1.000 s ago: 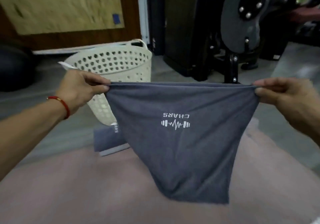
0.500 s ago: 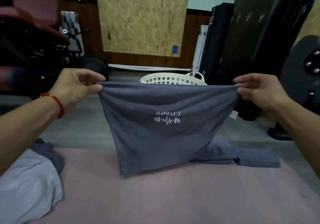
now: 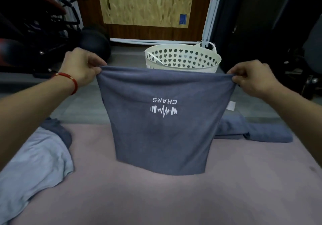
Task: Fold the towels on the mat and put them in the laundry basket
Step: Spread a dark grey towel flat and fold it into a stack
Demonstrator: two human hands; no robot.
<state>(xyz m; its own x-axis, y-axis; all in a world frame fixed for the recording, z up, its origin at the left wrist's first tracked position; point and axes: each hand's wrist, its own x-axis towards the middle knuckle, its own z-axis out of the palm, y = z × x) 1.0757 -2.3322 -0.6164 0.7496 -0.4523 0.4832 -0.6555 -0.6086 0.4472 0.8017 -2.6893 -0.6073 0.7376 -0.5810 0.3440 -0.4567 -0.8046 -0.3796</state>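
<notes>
The left hand (image 3: 81, 66) and the right hand (image 3: 252, 78) each pinch one top corner of a dark grey towel (image 3: 162, 134), thumb and curled fingers closed on the cloth, so its upper edge runs taut from side to side between them. The towel hangs in front of the person, its printed logo upside down toward the camera, and its lower edge touches the pink mat (image 3: 156, 198) or hangs just above it; which of the two cannot be told. Its held edge is the long axis that matters here: it lies crosswise, level, with both hands about equally far from the body and the left one slightly higher.

The laundry basket (image 3: 183, 59) stands on the floor straight ahead, beyond the far edge of the mat, directly behind the towel and a little toward the right hand. So the towel sits between the person and the basket, and the right hand looks the nearer of the two to the rim.

My reading is that the fold is not finished. The cloth would first need laying down on the mat, then halving, before going forward into the basket.

A folded blue-grey towel (image 3: 261, 132) lies on the mat's far right edge, and a pale blue cloth (image 3: 34, 163) lies crumpled at the left.
</notes>
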